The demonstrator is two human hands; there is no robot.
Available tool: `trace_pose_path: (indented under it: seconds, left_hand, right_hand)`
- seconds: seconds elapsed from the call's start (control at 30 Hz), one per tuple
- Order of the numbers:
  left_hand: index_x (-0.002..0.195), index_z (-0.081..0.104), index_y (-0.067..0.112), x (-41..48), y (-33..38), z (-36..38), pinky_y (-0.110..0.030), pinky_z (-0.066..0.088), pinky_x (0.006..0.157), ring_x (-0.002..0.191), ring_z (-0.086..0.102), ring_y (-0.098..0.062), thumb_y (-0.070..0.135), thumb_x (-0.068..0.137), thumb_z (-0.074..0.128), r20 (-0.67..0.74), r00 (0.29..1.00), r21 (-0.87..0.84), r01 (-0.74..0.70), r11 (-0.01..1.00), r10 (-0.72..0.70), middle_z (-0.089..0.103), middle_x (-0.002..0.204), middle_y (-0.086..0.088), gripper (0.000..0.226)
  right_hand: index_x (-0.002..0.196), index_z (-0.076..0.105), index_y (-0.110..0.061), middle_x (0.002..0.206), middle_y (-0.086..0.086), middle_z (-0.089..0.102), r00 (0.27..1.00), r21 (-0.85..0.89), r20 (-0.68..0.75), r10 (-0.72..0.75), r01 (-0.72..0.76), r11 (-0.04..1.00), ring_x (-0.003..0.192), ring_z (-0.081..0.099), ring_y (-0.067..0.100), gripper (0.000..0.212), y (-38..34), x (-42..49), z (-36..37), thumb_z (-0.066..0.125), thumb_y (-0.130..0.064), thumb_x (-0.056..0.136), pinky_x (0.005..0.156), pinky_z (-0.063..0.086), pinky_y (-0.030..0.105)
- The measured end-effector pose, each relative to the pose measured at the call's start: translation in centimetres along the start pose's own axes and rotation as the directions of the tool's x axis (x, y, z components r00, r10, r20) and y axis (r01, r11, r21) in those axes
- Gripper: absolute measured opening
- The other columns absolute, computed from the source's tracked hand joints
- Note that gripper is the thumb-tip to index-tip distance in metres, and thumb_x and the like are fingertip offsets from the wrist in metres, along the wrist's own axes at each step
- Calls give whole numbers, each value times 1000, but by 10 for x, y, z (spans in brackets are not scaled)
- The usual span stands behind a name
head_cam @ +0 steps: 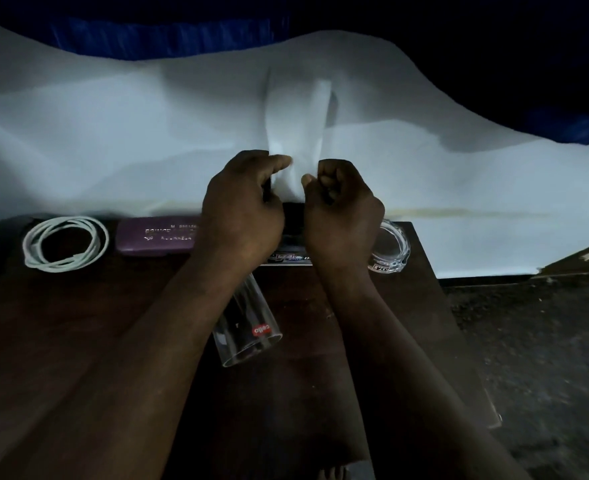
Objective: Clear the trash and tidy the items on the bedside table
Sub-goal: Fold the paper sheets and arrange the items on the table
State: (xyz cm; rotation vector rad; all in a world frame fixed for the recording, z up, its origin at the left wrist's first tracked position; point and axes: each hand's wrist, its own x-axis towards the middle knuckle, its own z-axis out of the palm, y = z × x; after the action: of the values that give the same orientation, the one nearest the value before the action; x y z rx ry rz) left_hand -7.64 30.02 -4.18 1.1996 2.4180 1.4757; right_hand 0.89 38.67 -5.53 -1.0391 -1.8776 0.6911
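Both my hands are raised over the far edge of the dark wooden bedside table [78, 323]. My left hand [244, 209] and my right hand [343, 213] each pinch the lower end of a pale white tissue-like piece [296, 112] that stands up between them against the bed sheet. A clear glass tumbler [248, 327] with a red label lies on its side under my left forearm. A dark flat item with a printed label [291, 254] lies below my hands, mostly hidden.
A coiled white cable [66, 244] lies at the table's far left, a purple glasses case [154, 237] beside it. A glass ashtray [391, 251] sits at the far right corner. The white bed sheet [113, 133] runs behind; dark floor [528, 341] lies to the right.
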Motion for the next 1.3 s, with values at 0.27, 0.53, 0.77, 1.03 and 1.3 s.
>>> trace_pose_path:
  seconds: [0.27, 0.53, 0.77, 1.03, 1.3]
  left_hand:
    - [138, 64, 14, 9, -4, 1, -25, 43, 108, 127, 58, -21, -9, 84, 55, -26, 998, 31, -54, 998, 55, 58, 144, -3, 59]
    - [136, 66, 16, 8, -15, 3, -1, 29, 99, 125, 58, -16, -2, 90, 61, 92, 994, 68, -63, 996, 57, 61, 142, -2, 50]
    - [132, 69, 16, 8, -21, 3, -21, 44, 104, 120, 63, -17, 4, 91, 63, 69, 995, 81, -71, 994, 65, 68, 133, -1, 43]
    - [124, 74, 23, 6, -21, 5, -48, 45, 102, 124, 52, -33, 19, 91, 65, 145, 983, 287, -150, 946, 111, 71, 122, -2, 35]
    - [121, 71, 30, 0, -25, 10, -45, 36, 89, 129, 37, -33, 46, 92, 59, 147, 986, 499, -137, 856, 73, 66, 112, 2, 35]
  right_hand:
    - [105, 73, -22, 91, -7, 78, 999, 1, -36, -26, 26, 1000, 87, 72, 10, 14, -6, 5, 7, 73, -20, 91, 77, 52, 27]
    - [99, 70, -18, 89, 2, 75, 998, -130, 66, 11, -2, 991, 89, 71, 26, 10, 1, 10, 10, 72, -23, 90, 73, 45, 33]
    - [103, 70, -14, 84, 2, 69, 993, -214, 117, -33, 57, 975, 98, 62, 34, 12, 7, 9, 8, 68, -19, 92, 74, 42, 34]
    - [97, 71, -16, 81, 2, 71, 996, -185, 83, -22, 37, 982, 94, 61, 37, 8, 10, 11, 4, 70, -19, 91, 74, 43, 36]
    - [91, 72, -20, 85, 0, 76, 998, -157, 57, -20, 29, 987, 90, 66, 33, 4, 10, 10, 5, 70, -18, 89, 77, 50, 38]
